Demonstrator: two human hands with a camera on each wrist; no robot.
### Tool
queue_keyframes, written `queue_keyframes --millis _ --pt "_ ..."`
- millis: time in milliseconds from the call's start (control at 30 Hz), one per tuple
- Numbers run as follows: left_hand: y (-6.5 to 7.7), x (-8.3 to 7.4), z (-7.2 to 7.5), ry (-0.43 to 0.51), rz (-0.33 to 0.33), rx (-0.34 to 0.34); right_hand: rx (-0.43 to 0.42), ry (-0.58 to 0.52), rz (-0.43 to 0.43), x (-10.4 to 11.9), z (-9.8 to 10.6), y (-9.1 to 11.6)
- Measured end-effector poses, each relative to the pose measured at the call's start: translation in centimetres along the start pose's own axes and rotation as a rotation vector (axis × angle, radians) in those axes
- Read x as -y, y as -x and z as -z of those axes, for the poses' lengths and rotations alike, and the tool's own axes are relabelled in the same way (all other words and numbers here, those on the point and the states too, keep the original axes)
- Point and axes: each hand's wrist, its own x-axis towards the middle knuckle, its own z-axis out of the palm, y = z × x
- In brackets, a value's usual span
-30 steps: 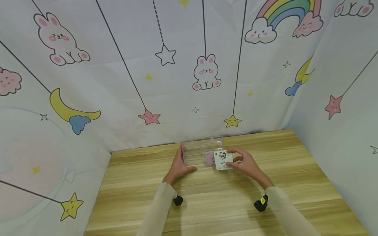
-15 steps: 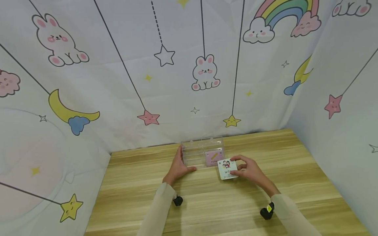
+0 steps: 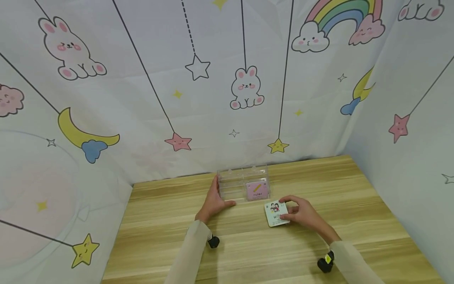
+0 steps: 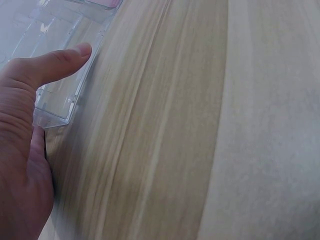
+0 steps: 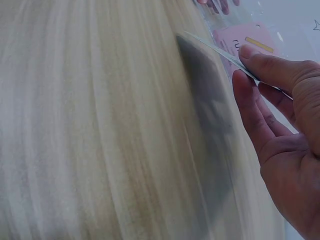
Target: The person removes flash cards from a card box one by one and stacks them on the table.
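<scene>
My right hand (image 3: 304, 215) pinches a pale green flash card (image 3: 274, 215) by its right edge, above the wooden table. Printed on it are several cartoon people and a word that starts "wif", with the end covered by the thumb. From the side, in the right wrist view, the card (image 5: 220, 50) looks thin and casts a dark shadow. My left hand (image 3: 214, 203) rests at the left end of a clear plastic box (image 3: 231, 182), fingers along its side and thumb stretched past the front edge. A pink "ruler" card (image 3: 257, 191) sits in the box's front right compartment.
The wood-grain table (image 3: 163, 228) meets a white cloth backdrop (image 3: 209, 110) printed with rabbits, stars and a rainbow, right behind the box. Another printed cloth (image 3: 425, 165) stands along the right side. A small black wrist camera (image 3: 325, 263) hangs under the right sleeve.
My right hand has drawn the green card away from the box, toward me and to the right, so the pink card shows fully. My left hand stays at the box.
</scene>
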Motion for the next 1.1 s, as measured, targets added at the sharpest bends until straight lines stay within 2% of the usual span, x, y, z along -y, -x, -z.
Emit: queue_keyframes --millis 367,600,700,833,1100 --pt "0.0 0.1 0.1 0.006 -0.012 -0.01 0.039 0.063 0.033 -0.9 -0.2 0.8" --pt "0.0 0.1 0.1 -0.005 -0.002 -0.003 -0.004 0.3 0.165 -1.8 -0.4 0.8" --pt "0.0 0.1 0.1 -0.009 0.001 0.001 -0.015 0.366 0.19 -2.1 -0.5 0.8" --pt "0.0 0.2 0.1 -0.014 0.006 0.002 -0.013 0.4 0.186 -2.0 -0.5 0.9" --pt "-0.1 0.2 0.1 -0.004 -0.004 0.0 -0.007 0.402 0.139 -1.5 -0.8 0.9"
